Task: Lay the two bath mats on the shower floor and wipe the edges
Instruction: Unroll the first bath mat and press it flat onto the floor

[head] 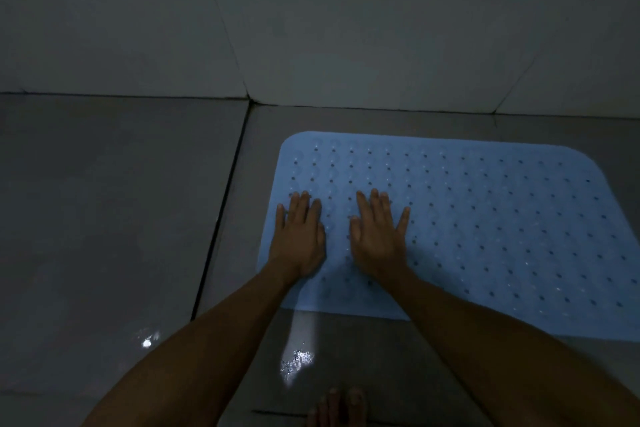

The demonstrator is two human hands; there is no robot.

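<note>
A person presses a blue bath mat flat onto the grey tiled shower floor, in dim light. The mat, perforated in rows and with rounded corners, lies close to the foot of the pale tiled wall, a narrow strip of floor showing between its far edge and the wall; its right side runs out of view.

Both hands rest on the mat's left part. The left hand lies palm-down just inside the mat's left edge, its fingers straight and close together, the outermost one at the very edge. The right hand lies flat beside it, nearer the mat's middle, its fingers straight and slightly spread. Neither hand grips anything; the mat lies under the fingers, not between them.

One mat appears to be down and is being smoothed. No second mat and no cloth are in view, so the second laying and the wiping of the edges seem still to come. Wet glints show on the floor just off the mat's near edge, and bare toes show nearer still to the camera.
</note>
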